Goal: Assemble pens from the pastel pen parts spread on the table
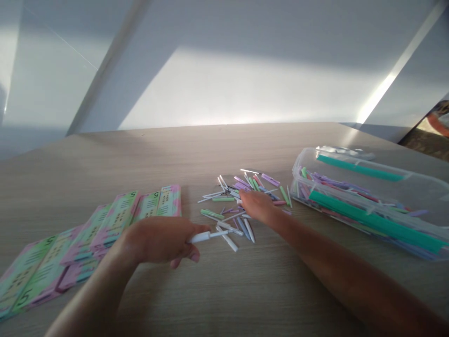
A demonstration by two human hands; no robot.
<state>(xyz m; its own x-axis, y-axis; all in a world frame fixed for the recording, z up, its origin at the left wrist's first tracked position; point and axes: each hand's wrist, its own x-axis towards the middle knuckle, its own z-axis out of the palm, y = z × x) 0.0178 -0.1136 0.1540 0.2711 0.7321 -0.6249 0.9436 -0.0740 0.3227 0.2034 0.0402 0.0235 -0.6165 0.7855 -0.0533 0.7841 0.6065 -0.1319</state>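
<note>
My left hand [164, 241] is closed round a white pen [200, 237], with a thin pale shaft sticking out of it to the right. Its thumb and fingers hang low over the table. Farther right, my right hand [257, 204] reaches into a loose pile of pen parts [228, 199], fingers bent down and closed together. What they grip is hidden behind the hand. Purple, green, pink, white and grey-blue barrels and caps lie jumbled around it. Near the front of the pile rest a white barrel [227, 238] and a pale pointed piece [249, 230].
Flat pink-and-green printed boxes [117, 210], marked 5, lie overlapping at the left. On the right stands a clear plastic bin [354, 213] with teal strips and more pen parts inside. A crumpled white item [345, 152] sits behind it. A pale wall borders the wooden table [175, 154].
</note>
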